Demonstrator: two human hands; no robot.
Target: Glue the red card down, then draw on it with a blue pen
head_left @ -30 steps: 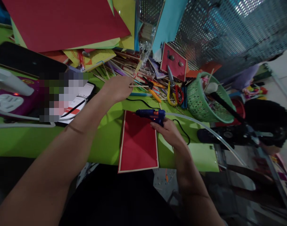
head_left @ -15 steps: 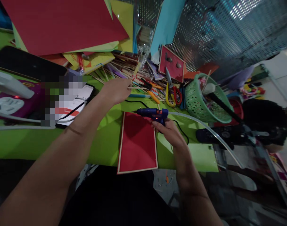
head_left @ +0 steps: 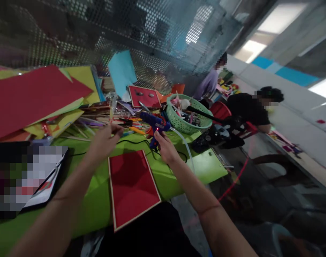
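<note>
My right hand (head_left: pixel 166 147) is wrapped round the grip of a blue glue gun (head_left: pixel 155 123), whose red light is lit and whose nozzle points up and to the left. A long clear glue stick (head_left: pixel 184 141) trails from its back end. My left hand (head_left: pixel 106 138) is closed at the near edge of a heap of thin sticks (head_left: pixel 98 111); anything between its fingers is too small or blurred to make out. Below both hands lies a red board (head_left: pixel 134 187) edged with pale wooden strips on the green tabletop (head_left: pixel 91 203).
A green basket (head_left: pixel 188 125) of tools and oddments stands behind the glue gun, with a small red panel (head_left: pixel 145 97) beside it. Coloured sheets (head_left: pixel 36 98) are piled at the left, near a phone (head_left: pixel 49 189). Two people, one in black (head_left: pixel 245 109), are at the right.
The view has swung up and to the right. The glue gun has lifted away from the red board and its nozzle now tilts upward. My left hand remains by the sticks.
</note>
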